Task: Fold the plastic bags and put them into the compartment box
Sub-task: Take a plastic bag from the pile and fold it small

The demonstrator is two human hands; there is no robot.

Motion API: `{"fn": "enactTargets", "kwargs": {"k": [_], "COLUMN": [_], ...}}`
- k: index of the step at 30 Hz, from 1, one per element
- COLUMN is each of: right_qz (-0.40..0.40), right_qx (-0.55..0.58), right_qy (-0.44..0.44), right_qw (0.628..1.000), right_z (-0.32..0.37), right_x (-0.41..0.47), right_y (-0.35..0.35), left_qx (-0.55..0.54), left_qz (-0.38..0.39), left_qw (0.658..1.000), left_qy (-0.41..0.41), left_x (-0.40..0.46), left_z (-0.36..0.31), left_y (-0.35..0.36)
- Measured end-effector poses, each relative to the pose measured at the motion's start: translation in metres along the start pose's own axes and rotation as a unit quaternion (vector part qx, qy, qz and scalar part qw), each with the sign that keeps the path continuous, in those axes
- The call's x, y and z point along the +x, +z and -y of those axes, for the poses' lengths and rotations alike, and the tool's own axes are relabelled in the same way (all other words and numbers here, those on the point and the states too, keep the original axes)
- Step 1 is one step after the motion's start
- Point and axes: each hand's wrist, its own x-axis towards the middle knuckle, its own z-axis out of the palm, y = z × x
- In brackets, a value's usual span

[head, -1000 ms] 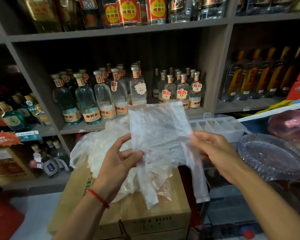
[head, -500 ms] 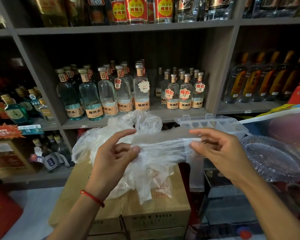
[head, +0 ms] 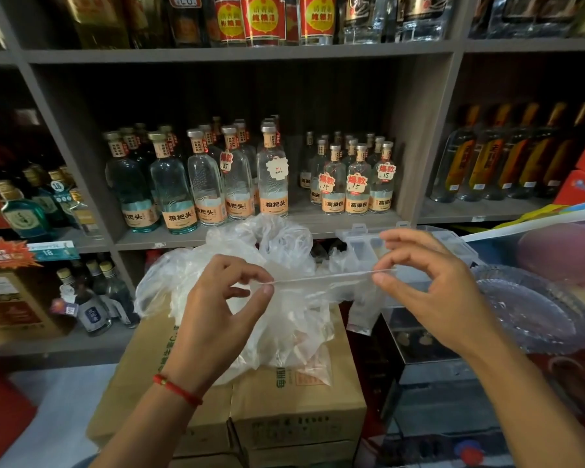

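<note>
Now bag (head: 321, 278) flattened edge-on – both hands pinching ends, spread wider

Stacked cardboard cartons (head: 294, 405) are seen below the middle, and a heap of crumpled clear plastic bags (head: 250, 261) is carried directly on their top face. Behind the cartons a grey shelving unit (head: 318, 224) is shown; on its board just above the heap, rows of clear glass bottles (head: 205, 184) with orange labels are stood upright, and smaller bottles (head: 357, 179) with red price tags are set to their right. To the right of the cartons, a clear compartment box (head: 453, 238) is set on a glass case (head: 426, 339).
</note>
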Motion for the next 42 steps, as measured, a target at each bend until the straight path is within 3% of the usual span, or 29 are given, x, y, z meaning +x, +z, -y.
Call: {"fn": "enactTargets", "kwargs": {"k": [3, 5, 10, 15, 20, 25, 27, 30, 34, 37, 42], "right_qz": [0.023, 0.001, -0.027, 0.147, 0.077, 0.051, 0.053, 0.073, 0.030, -0.044, -0.084], "right_qx": [0.066, 0.111, 0.244, 0.331, 0.327, 0.330, 0.315, 0.299, 0.186, 0.115, 0.101], "right_qy": [0.017, 0.019, 0.108, 0.316, 0.306, 0.279, 0.278, 0.278, 0.244, 0.200, 0.166], "right_qw": [0.997, 0.994, 0.963, 0.877, 0.891, 0.900, 0.906, 0.910, 0.951, 0.972, 0.977], "right_z": [0.002, 0.005, 0.003, -0.005, -0.008, -0.002, -0.001, 0.000, -0.002, 0.001, 0.004], "right_x": [-0.002, -0.002, -0.003, -0.009, -0.012, -0.011, -0.012, -0.013, -0.017, -0.019, -0.019], "right_y": [-0.004, -0.003, 0.009, 0.027, 0.044, 0.048, 0.048, 0.046, 0.052, 0.061, 0.066], "left_qx": [-0.004, -0.068, -0.206, -0.250, -0.242, -0.340, -0.326, -0.250, -0.182, -0.153, -0.178], "left_qz": [0.056, 0.085, 0.049, 0.040, 0.003, 0.111, 0.074, -0.006, -0.018, -0.024, -0.028], "left_qw": [0.998, 0.994, 0.975, 0.954, 0.943, 0.863, 0.876, 0.926, 0.960, 0.970, 0.961], "left_qy": [-0.006, -0.016, -0.071, -0.159, -0.227, -0.356, -0.347, -0.283, -0.211, -0.189, -0.208], "left_x": [0.001, 0.002, 0.003, 0.003, 0.000, -0.007, -0.011, -0.015, -0.014, -0.014, -0.018], "left_z": [-0.002, -0.003, 0.000, 0.009, 0.019, 0.025, 0.022, 0.024, 0.017, 0.014, 0.017], "left_y": [-0.006, -0.008, -0.005, -0.002, 0.000, 0.013, 0.022, 0.029, 0.027, 0.026, 0.021]}}
